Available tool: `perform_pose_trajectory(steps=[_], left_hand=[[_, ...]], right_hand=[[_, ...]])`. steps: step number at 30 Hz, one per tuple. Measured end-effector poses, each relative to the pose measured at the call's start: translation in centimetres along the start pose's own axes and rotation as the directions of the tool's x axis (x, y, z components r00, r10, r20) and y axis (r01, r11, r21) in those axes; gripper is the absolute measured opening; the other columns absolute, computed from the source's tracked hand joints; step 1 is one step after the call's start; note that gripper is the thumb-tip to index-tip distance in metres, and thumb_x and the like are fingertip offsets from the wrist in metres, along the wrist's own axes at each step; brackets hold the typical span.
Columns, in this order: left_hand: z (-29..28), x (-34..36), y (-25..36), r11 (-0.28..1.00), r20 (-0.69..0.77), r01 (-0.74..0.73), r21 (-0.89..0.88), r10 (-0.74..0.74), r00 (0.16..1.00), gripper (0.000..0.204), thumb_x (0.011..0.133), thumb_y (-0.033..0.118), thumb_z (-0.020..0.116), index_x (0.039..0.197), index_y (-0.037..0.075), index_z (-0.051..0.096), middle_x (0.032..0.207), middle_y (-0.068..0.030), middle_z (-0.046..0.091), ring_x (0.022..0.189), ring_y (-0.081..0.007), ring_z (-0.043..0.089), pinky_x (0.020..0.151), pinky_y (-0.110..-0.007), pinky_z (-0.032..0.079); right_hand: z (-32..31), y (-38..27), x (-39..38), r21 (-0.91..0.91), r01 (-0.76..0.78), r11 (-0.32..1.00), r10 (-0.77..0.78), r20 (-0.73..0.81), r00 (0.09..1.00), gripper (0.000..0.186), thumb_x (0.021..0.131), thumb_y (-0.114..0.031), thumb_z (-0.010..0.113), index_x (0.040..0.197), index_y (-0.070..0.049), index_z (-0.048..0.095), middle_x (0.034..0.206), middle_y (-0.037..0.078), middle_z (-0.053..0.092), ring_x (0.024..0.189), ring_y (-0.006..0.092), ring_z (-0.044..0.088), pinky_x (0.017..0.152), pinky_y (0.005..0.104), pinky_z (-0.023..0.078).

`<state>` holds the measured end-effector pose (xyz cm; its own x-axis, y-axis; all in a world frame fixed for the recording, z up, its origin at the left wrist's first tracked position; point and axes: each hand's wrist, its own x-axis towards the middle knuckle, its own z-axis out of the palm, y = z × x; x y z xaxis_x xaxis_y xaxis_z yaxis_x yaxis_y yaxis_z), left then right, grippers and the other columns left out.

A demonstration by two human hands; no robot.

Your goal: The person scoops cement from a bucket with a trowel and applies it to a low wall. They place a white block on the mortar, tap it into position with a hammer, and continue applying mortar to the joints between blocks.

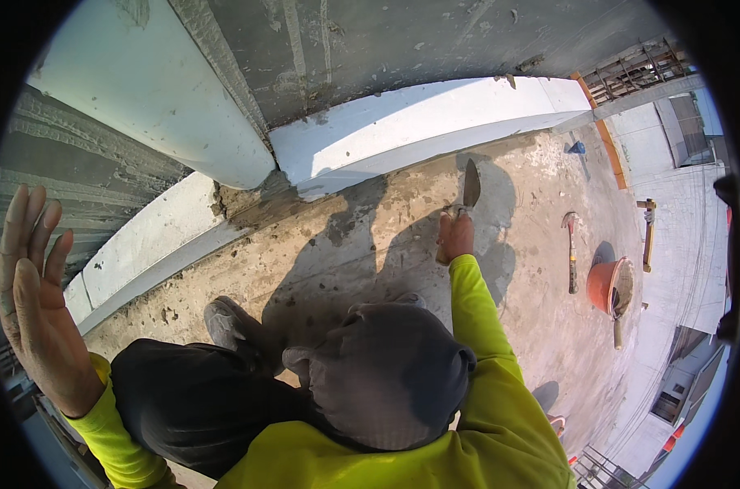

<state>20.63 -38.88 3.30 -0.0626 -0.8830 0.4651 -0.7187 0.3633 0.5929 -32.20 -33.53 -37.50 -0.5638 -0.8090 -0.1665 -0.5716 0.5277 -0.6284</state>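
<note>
My right hand [454, 236] is wrapped around the handle of a pointing trowel [472, 183]. The trowel's pointed blade aims away from me, over the concrete floor. At the far left my left hand [39, 301] is raised with its fingers stretched out, and nothing is in it. Beyond it runs a low course of white blocks [154, 228] along the foot of a grey wall. Another white block run [419, 122] continues to the right. Between the two runs lies a gap with wet-looking mortar [260, 200], below a thick white column [158, 90].
On the floor to the right are a hammer [572, 253] and an orange bucket [606, 287] with grey material inside. A yellow tool [649, 236] lies beyond them. Farther off are a small blue object [578, 148] and an orange strip [610, 155]. My knees and shoes [231, 322] are close to the blocks.
</note>
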Motion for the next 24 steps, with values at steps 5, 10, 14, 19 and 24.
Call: perform_pose_trajectory(steps=[5, 10, 14, 19, 24], left_hand=[[-0.8, -0.2, 0.3, 0.999, -0.002, 0.025, -0.022, -0.025, 1.0, 0.052, 0.106, 0.032, 0.035, 0.144, 0.0, 0.048, 0.145, -0.0202, 0.052, 0.134, -0.0292, 0.052, 0.109, -0.04, 0.045], [-1.0, -0.4, 0.1, 0.998, -0.021, 0.034, -0.043, -0.035, 0.999, 0.051, 0.107, 0.032, 0.033, 0.145, 0.001, 0.048, 0.146, -0.0202, 0.051, 0.134, -0.029, 0.052, 0.11, -0.039, 0.044], [-1.6, -0.5, -0.1, 0.997, 0.086, 0.012, 0.08, -0.018, 0.996, 0.054, 0.107, 0.043, 0.029, 0.152, 0.014, 0.04, 0.157, -0.0153, 0.038, 0.144, -0.0314, 0.04, 0.119, -0.045, 0.031], [-3.0, -1.1, -1.4, 1.0, 0.131, 0.004, 0.028, -0.008, 0.991, 0.052, 0.108, 0.044, 0.029, 0.15, 0.017, 0.042, 0.157, -0.016, 0.038, 0.144, -0.0321, 0.04, 0.118, -0.047, 0.032], [-4.4, -0.4, -2.8, 0.999, 0.192, -0.015, -0.038, 0.022, 0.981, 0.05, 0.108, 0.043, 0.031, 0.15, 0.018, 0.044, 0.157, -0.0163, 0.039, 0.143, -0.0326, 0.041, 0.116, -0.048, 0.035]], right_hand=[[0.5, -2.4, 3.4, -0.185, 0.128, 0.974, -0.111, 0.101, 0.989, 0.034, 0.085, -0.026, 0.067, 0.095, 0.005, 0.061, 0.093, 0.034, 0.063, 0.086, 0.0501, 0.062, 0.076, 0.0505, 0.052], [5.3, -5.1, -2.6, -0.106, 0.147, 0.983, -0.138, 0.088, 0.987, 0.036, 0.083, -0.024, 0.069, 0.096, 0.008, 0.061, 0.092, 0.032, 0.064, 0.085, 0.0477, 0.064, 0.075, 0.0494, 0.054], [7.9, -8.2, -9.1, 0.002, 0.161, 0.987, -0.157, 0.207, 0.966, 0.044, 0.083, -0.024, 0.07, 0.103, 0.013, 0.057, 0.099, 0.033, 0.061, 0.091, 0.0486, 0.063, 0.08, 0.0495, 0.053], [9.2, -11.5, -13.7, 0.053, 0.22, 0.974, -0.223, 0.39, 0.893, 0.05, 0.084, -0.025, 0.07, 0.112, 0.014, 0.053, 0.109, 0.034, 0.059, 0.099, 0.0481, 0.061, 0.086, 0.0491, 0.051], [7.4, -10.5, -14.6, 0.161, 0.173, 0.972, -0.226, 0.41, 0.884, 0.051, 0.083, -0.025, 0.072, 0.114, 0.012, 0.054, 0.108, 0.034, 0.061, 0.1, 0.0497, 0.061, 0.086, 0.0501, 0.051]])
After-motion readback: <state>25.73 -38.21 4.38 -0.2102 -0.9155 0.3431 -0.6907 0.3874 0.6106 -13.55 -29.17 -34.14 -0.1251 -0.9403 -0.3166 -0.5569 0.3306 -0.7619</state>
